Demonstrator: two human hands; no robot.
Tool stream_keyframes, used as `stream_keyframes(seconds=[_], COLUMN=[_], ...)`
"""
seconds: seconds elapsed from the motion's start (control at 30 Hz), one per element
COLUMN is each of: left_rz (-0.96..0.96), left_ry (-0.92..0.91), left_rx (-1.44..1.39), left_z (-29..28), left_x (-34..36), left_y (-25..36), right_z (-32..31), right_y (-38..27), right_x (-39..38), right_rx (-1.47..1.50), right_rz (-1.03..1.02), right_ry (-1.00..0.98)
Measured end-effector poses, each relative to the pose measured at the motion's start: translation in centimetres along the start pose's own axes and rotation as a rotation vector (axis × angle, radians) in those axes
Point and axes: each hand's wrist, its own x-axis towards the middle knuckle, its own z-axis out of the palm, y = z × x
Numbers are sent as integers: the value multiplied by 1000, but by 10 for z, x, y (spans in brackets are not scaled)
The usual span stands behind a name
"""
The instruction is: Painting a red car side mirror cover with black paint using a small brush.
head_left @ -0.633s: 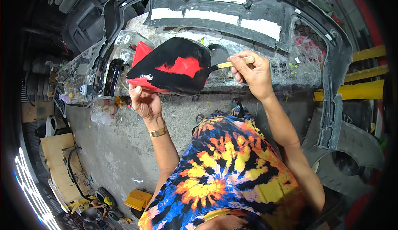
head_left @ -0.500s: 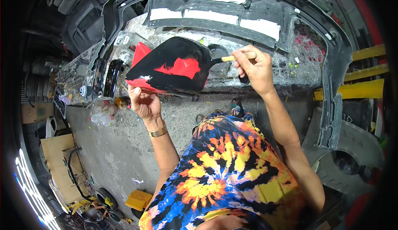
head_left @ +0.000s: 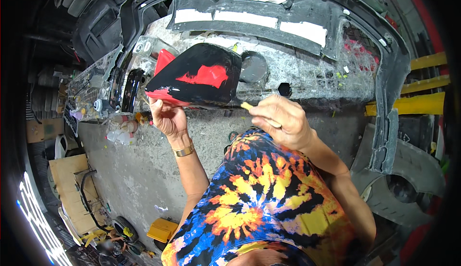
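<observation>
The car mirror housing (head_left: 194,76) — black with red patches — was held up in the air, its lower left edge pinched by the left hand (head_left: 165,117). The right hand (head_left: 281,122) gripped a pale stick (head_left: 247,106) just below the housing's right edge; beyond stood a grey bumper (head_left: 269,31) — concrete floor (head_left: 129,170) below.

Black-and-red mirror housing (head_left: 197,76), tie-dye shirt (head_left: 259,203)

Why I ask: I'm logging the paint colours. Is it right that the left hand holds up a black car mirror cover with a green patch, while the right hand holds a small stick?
Not quite. The head view shows a red patch, not green, on the black mirror cover. The left hand holds it up, and the right hand holds a small stick.
</observation>
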Motion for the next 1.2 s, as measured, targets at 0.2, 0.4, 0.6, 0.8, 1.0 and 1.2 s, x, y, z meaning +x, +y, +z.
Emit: stream_keyframes(seconds=[0.2,0.4,0.6,0.8,1.0,1.2], left_rz=[-1,9,-107,-179,-227,-216], left_ry=[19,54,87,102,118,130], left_rx=[8,90,337,444,485,488], left_z=[0,12,33,59,60,55], left_x=[2,0,8,20,30,32], left_y=[-1,0,0,-3,0,7], right_z=[-16,-13,-13,9,5,-26], right_y=[-10,35,14,-6,-1,5], right_x=[5,17,28,58,48,36], right_rx=[253,380,-18,-318,-496,-468], right_rz=[162,581,-46,-482,-505,-290], right_ry=[-7,269,25,-265,-427,-438])
